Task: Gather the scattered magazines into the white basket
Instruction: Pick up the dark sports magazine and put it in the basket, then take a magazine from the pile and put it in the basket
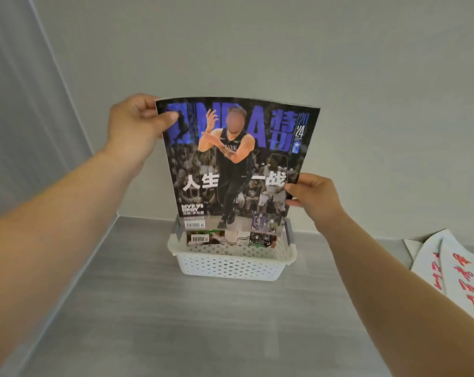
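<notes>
The magazine (230, 159) hides the far wall of the basket (227, 265); the red-lettered sheet (431, 257) runs off the edge.

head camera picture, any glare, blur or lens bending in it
Head view: soft even light, no hard shadows, no strong glare on the magazine held by the left hand and right hand. Head view: wide-angle stretch, forearms swell toward the lower corners, wall edges lean. Head view: slightly soft, fine print on the cover unreadable, white basket holes clear.

Left hand (136, 126): bare, wrist uncovered.
Right hand (316, 198): bare, wrist uncovered.
Left forearm (53, 213): bare along its visible length.
Right forearm (393, 268): bare along its visible length.
</notes>
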Action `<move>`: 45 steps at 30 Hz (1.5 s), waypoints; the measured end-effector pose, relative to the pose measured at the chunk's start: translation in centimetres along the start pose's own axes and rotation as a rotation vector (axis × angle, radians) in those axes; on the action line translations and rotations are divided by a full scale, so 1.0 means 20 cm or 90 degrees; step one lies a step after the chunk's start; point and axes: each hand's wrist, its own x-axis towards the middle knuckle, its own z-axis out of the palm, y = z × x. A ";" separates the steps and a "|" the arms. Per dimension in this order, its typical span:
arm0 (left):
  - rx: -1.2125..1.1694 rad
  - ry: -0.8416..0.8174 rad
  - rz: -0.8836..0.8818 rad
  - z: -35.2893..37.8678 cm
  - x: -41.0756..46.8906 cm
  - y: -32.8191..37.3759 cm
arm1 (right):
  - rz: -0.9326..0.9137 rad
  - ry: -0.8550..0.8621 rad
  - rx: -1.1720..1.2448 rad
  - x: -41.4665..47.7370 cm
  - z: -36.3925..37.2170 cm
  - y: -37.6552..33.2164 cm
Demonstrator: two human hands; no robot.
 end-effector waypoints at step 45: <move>0.183 -0.417 -0.342 0.33 -1.46 -0.27 | 0.293 0.052 -0.420 -1.03 -0.65 0.59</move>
